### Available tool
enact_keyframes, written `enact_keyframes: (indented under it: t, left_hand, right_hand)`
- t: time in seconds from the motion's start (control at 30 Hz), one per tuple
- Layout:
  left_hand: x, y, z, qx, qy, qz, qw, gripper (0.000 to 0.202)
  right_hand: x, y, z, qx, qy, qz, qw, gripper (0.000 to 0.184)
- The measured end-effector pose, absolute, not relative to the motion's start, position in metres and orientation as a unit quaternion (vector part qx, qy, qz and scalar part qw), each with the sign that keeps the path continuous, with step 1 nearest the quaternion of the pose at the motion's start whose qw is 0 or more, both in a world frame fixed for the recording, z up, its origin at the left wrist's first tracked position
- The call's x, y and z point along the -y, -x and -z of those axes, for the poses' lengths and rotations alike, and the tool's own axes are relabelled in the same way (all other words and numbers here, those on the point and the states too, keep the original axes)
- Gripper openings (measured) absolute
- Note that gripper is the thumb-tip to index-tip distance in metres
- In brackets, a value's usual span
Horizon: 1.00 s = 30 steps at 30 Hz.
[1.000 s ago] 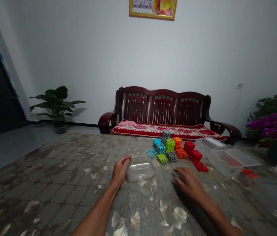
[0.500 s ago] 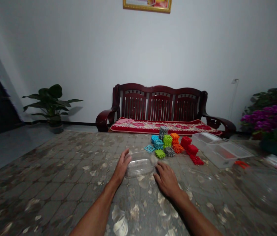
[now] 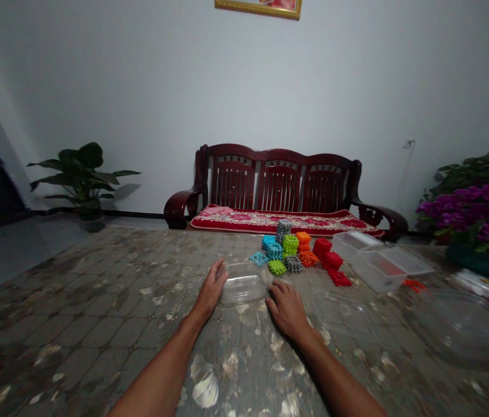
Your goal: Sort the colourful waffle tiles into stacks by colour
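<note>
A clear plastic container (image 3: 244,285), shallow and see-through, sits on the patterned tablecloth between my two hands. My left hand (image 3: 212,288) is along its left side, the thumb at the rim and the fingers behind it. Beside the right end lies my right hand (image 3: 286,307), palm down, fingers loosely bent and slightly apart, the tips at or close to the container's edge. Just beyond stand stacks of knobbly interlocking pieces: blue (image 3: 274,251), green (image 3: 290,245), grey (image 3: 283,230), orange (image 3: 304,241) and red (image 3: 323,247). A flat green piece (image 3: 277,267) is nearest the container.
To the right are a translucent box (image 3: 378,278) with its lid, a loose orange piece (image 3: 414,285), clear plastic lids (image 3: 344,313) and a plastic-wrapped packet (image 3: 485,289). Purple flowers (image 3: 470,211) stand at far right. A wooden bench (image 3: 279,179) is behind the table (image 3: 109,289).
The view has shifted slightly, so everything appears a little further left and higher. Both hands keep their places at the container's two ends.
</note>
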<state>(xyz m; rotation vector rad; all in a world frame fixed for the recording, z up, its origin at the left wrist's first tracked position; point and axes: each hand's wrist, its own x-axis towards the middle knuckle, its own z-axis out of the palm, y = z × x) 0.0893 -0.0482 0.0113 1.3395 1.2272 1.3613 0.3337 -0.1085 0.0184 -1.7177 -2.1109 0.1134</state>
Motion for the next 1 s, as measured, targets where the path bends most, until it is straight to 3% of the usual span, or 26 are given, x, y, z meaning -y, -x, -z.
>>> enact_keyframes:
  t: [1.0]
  left_hand:
    - [0.036, -0.091, -0.017, -0.521, -0.493, -0.570, 0.400, 0.053]
  right_hand:
    - [0.105, -0.336, -0.007, 0.754, 0.610, -0.042, 0.238, 0.033]
